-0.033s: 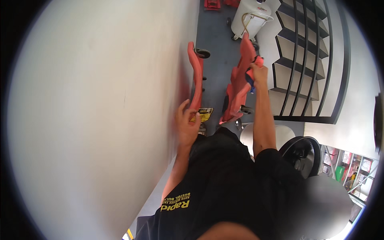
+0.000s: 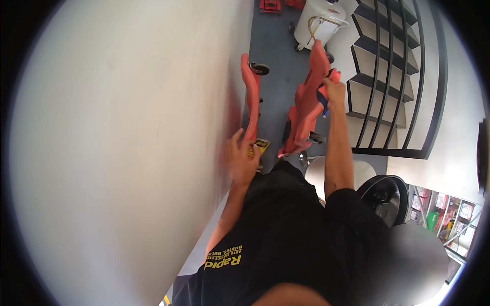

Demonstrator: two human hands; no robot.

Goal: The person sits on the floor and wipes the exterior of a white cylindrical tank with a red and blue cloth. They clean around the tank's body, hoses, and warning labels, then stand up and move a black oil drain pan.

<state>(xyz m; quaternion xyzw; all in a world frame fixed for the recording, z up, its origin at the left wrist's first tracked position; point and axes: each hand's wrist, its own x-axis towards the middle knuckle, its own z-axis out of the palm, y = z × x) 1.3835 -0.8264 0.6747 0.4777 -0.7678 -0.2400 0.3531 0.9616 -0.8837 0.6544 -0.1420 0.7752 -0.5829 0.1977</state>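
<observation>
Two red mechanic's creepers stand on their edges, side by side. The left creeper (image 2: 251, 104) is close along the pale wall. My left hand (image 2: 242, 158) is at its near end, fingers and thumb around the edge. A yellow label (image 2: 261, 146) shows by the thumb. The right creeper (image 2: 304, 104) leans a little, its black casters facing right. My right hand (image 2: 334, 93) is closed on a bunched red and dark-blue cloth (image 2: 322, 97), at the creeper's right side. Whether its fingers also grip the creeper is hidden.
A pale wall (image 2: 127, 127) fills the left. Ahead on the grey floor (image 2: 278, 56) stands a white wheeled tank (image 2: 319, 23), with a red jack-like item (image 2: 270, 6) beyond. Black railing bars (image 2: 390, 76) run along the right. A round black pan (image 2: 385, 199) is near my right elbow.
The right creeper's far end and my right hand with the cloth have shifted slightly right. My left hand has moved a little right, covering more of the yellow label.
</observation>
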